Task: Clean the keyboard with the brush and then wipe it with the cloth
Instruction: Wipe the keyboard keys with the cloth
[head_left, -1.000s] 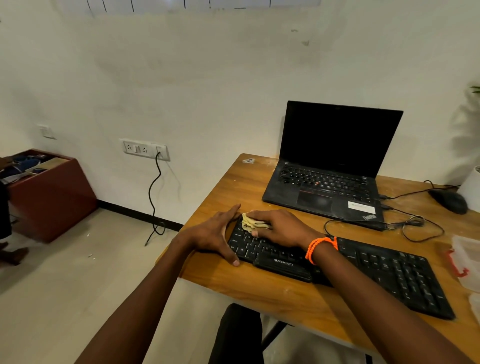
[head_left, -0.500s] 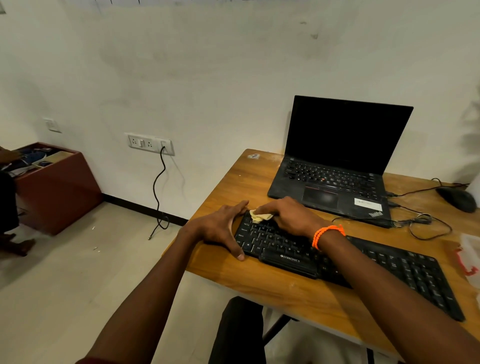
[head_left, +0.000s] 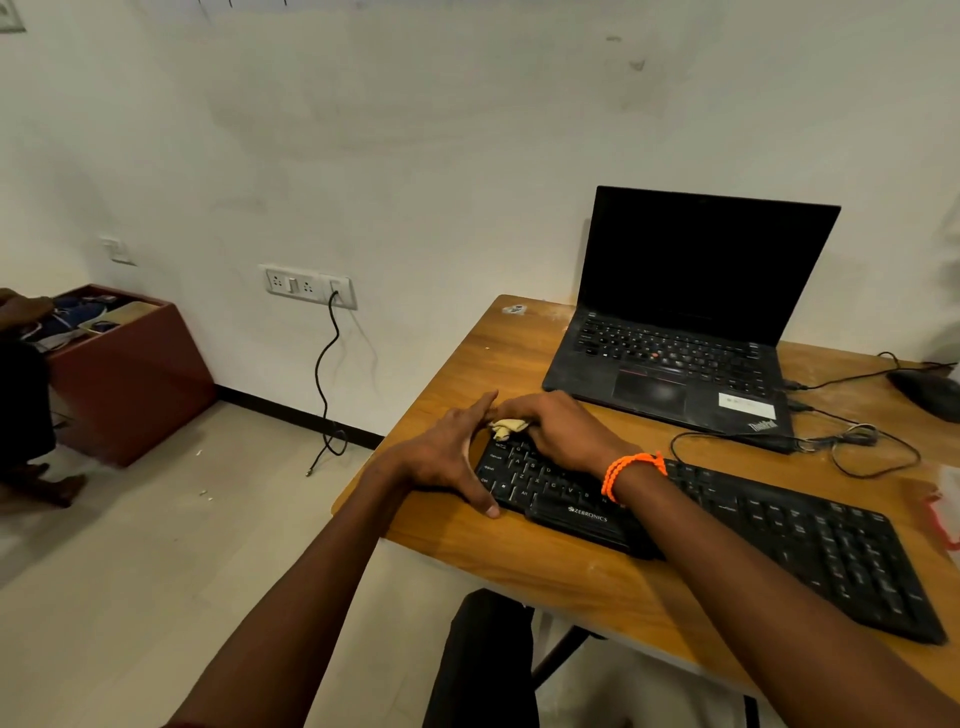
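Observation:
A black keyboard (head_left: 769, 535) lies slanted across the wooden table (head_left: 561, 571). My right hand (head_left: 566, 428), with an orange band on the wrist, holds a small yellowish cloth (head_left: 508, 427) pressed onto the keyboard's far left corner. My left hand (head_left: 447, 457) braces the keyboard's left end, its thumb along the near left edge and its fingers stretched toward the far corner. No brush is in view.
An open black laptop (head_left: 680, 332) stands behind the keyboard, with cables (head_left: 857, 441) and a black mouse (head_left: 927, 392) to its right. A clear plastic thing with red trim (head_left: 948, 509) sits at the right edge. A red-brown box (head_left: 124, 374) and another person stand far left.
My right hand has slid the cloth from the left keys up to the keyboard's far left corner. My left hand keeps its place at the left end.

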